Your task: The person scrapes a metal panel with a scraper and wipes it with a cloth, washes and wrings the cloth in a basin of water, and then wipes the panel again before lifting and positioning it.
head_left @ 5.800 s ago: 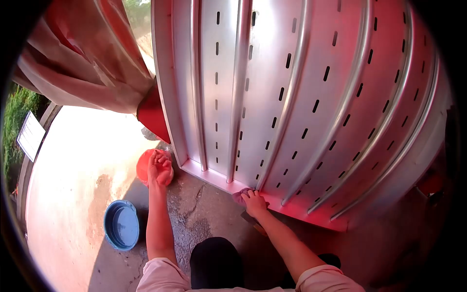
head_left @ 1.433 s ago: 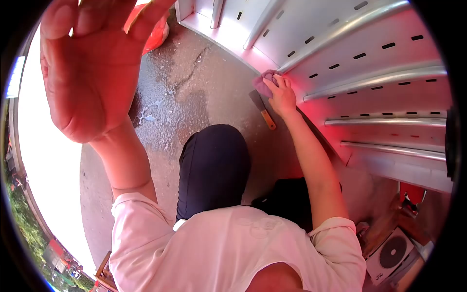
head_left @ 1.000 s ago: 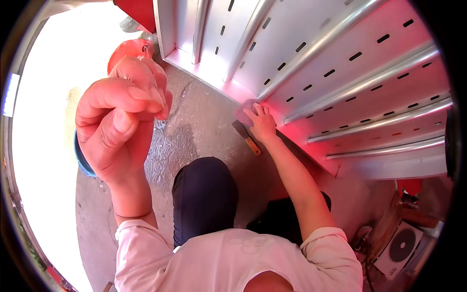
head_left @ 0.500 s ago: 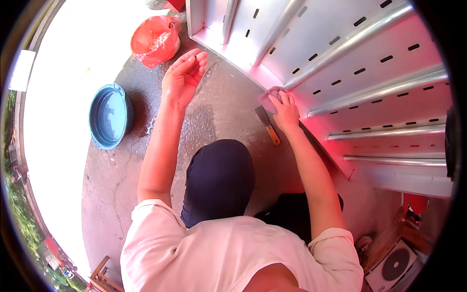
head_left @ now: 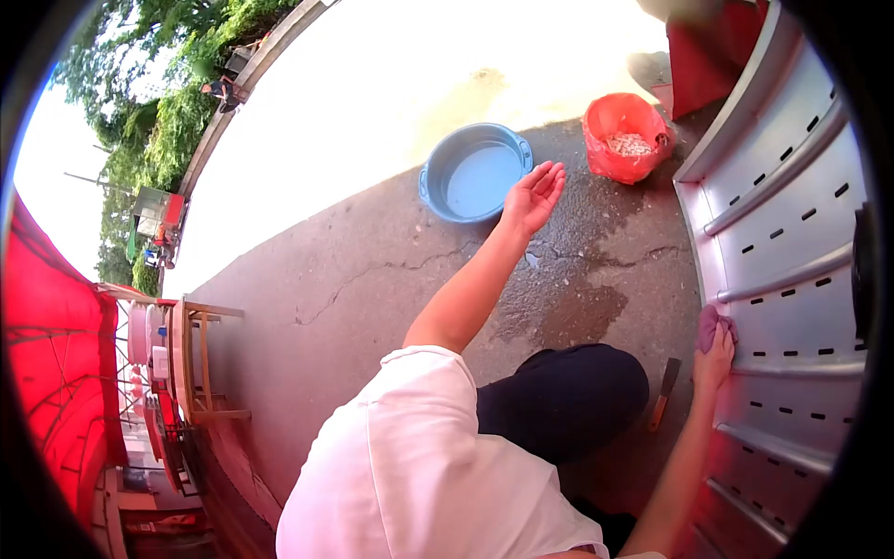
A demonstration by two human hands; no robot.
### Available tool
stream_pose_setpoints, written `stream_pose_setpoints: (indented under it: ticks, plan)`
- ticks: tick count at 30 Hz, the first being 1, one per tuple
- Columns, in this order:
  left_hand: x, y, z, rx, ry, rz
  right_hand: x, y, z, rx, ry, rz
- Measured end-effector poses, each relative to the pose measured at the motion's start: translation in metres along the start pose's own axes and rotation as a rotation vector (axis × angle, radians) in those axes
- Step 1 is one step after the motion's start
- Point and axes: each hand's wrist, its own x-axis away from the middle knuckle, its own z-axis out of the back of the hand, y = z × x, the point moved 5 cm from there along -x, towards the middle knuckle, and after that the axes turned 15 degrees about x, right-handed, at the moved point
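Observation:
My left hand is stretched out over the wet concrete with its palm turned up. Its fingers are extended and slightly curled, and I see nothing held in them. Close beside it stands a round blue basin with water in it. My right hand grips a purple cloth, pressed against the lower edge of a ribbed, slotted metal panel. A scraper with a dark blade and an orange handle lies on the ground just left of my right hand.
A bucket lined with a red plastic bag holds pale scraps. Behind it hangs red fabric. My bent knee is between my arms. To the left are a wooden stand and a red canopy; a person sits far off.
My view has swung left, bringing the canopy and wooden stand into sight. My left hand now appears beside the basin. The cloth remains under my right hand at the panel's edge.

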Motion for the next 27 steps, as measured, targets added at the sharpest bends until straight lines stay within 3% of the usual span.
stream_pose_setpoints:
  ticks: [4,10,27]
  plan:
    - [0.002,0.136,0.006,-0.122,-0.052,-0.443,-0.004,0.017,-0.024,0.004,0.049,0.04]
    - [0.04,0.26,0.009,-0.097,-0.058,-0.732,-0.006,0.021,-0.035,0.035,0.069,0.08]
    - [0.025,0.242,0.029,-0.055,-0.011,-0.642,-0.008,0.006,-0.008,0.07,-0.071,0.046]
